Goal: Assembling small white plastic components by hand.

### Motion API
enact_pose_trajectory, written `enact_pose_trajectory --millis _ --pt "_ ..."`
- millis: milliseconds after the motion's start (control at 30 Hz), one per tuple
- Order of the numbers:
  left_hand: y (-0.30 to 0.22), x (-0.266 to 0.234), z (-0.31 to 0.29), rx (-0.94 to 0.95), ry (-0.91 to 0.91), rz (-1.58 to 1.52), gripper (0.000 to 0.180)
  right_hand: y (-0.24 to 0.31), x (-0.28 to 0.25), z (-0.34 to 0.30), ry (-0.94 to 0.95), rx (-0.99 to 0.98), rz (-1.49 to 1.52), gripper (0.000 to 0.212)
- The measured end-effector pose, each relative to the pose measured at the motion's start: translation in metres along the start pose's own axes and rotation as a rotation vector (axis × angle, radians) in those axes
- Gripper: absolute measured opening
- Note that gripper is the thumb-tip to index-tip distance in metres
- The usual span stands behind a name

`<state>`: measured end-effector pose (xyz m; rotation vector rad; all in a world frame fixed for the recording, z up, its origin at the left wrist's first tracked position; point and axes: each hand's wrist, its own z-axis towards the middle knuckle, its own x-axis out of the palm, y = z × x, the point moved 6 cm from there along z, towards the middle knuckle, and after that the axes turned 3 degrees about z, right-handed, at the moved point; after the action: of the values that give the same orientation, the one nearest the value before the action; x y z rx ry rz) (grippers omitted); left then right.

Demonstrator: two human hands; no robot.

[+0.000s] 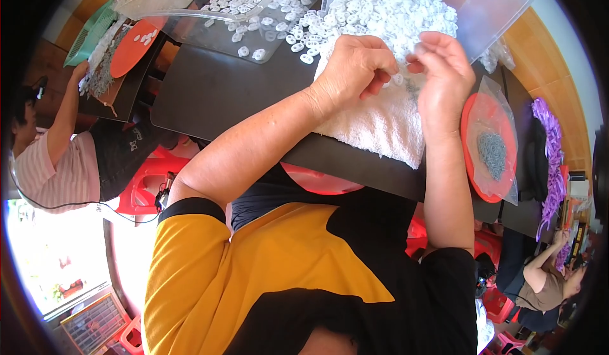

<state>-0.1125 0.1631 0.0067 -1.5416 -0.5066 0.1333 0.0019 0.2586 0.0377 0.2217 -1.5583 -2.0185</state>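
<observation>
Both my hands are raised over a white towel (374, 130) on the dark table, close together but apart. My left hand (358, 66) is closed, thumb and forefinger pinched at a small white plastic piece (397, 79). Facing it, my right hand (446, 79) has its fingers curled in and the thumb near the fingertips. Whatever it pinches is too small to make out. Just beyond my hands lies a large heap of white oval plastic pieces (393, 9) with holes in them, partly hidden by my fingers.
A clear plastic bin (254, 22) with more white pieces stands at the far left. On the right, a red plate (471, 158) bears a clear bag of small grey metal parts (491, 155). Purple strips (550, 158) hang beyond. Co-workers (60, 158) sit on either side.
</observation>
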Motion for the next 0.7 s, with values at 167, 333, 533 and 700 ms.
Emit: enact_pose_trajectory --millis 167,333,533,700 --pt "-0.006 -0.001 0.001 0.065 -0.043 -0.099 0.012 0.003 -0.006 0.01 0.137 0.052 -0.025 0.019" --pt "-0.005 -0.006 0.005 0.067 -0.031 -0.12 0.012 0.003 -0.002 0.01 0.239 0.117 -0.018 0.021" --pt "-0.005 -0.006 0.005 0.076 -0.039 -0.096 0.013 -0.002 0.002 0.007 0.265 0.206 0.035 0.021" --pt "-0.007 -0.006 0.005 0.107 -0.055 -0.08 0.012 -0.004 0.002 0.008 0.27 0.189 -0.018 0.022"
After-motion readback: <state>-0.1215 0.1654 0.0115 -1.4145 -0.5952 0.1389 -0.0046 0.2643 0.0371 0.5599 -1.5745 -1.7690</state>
